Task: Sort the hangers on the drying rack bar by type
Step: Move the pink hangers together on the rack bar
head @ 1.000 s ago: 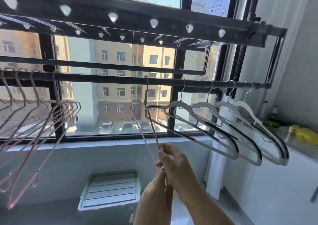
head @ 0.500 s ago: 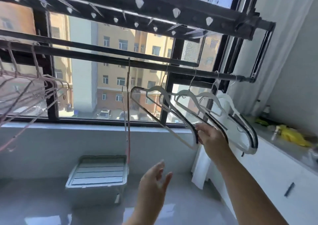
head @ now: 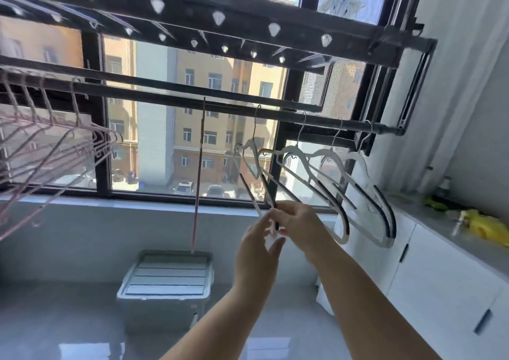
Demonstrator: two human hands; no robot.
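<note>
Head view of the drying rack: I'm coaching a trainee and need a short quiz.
1. True or false: the thin pink wire hangers hang bunched at the black rack bar's left end.
2. The right hand pinches: A) the bar; B) the leftmost white plastic hanger with black strips; C) a pink hanger.
3. How many white hangers hang on the bar?
Key: 1 true; 2 B; 3 four.

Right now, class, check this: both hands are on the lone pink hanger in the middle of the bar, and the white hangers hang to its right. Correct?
Not fully. In the head view the left hand and right hand are on the leftmost white hanger's lower end; the lone pink hanger hangs untouched. The white hangers do hang to its right.
</note>
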